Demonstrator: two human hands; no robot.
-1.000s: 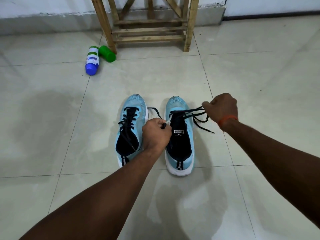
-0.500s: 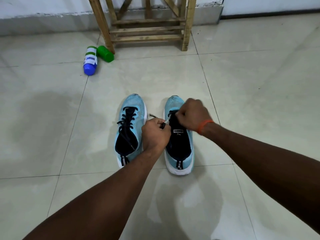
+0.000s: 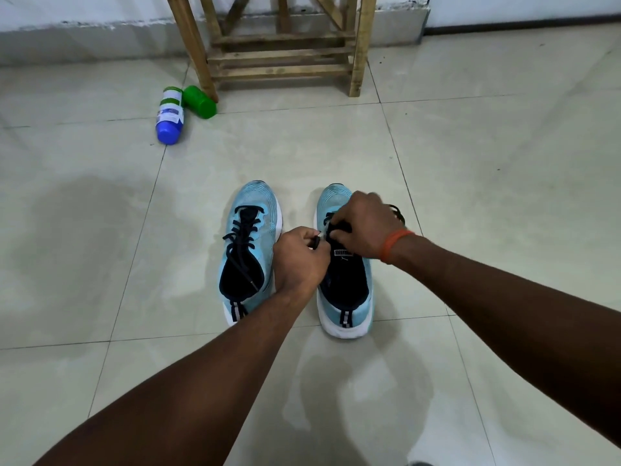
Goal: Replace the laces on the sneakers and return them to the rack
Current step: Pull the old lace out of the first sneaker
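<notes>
**Lacing of the right shoe.** Both shoes stood side by side on the floor (image 3: 470, 196), toes toward the rack (image 3: 282, 58) and well apart from it. Your left hand (image 3: 300, 260) pinched the free tip of the lace (image 3: 316, 242) between thumb and forefinger, probably to keep it taut and ready for an eyelet. Your right hand (image 3: 361, 227) lay over the right shoe (image 3: 347, 314), its fingers curled together onto the lace crossings above the tongue, likely to steady that row. The left shoe (image 3: 255, 196) appeared fully threaded. Lacing looked unfinished, and neither shoe was on the rack.
</notes>
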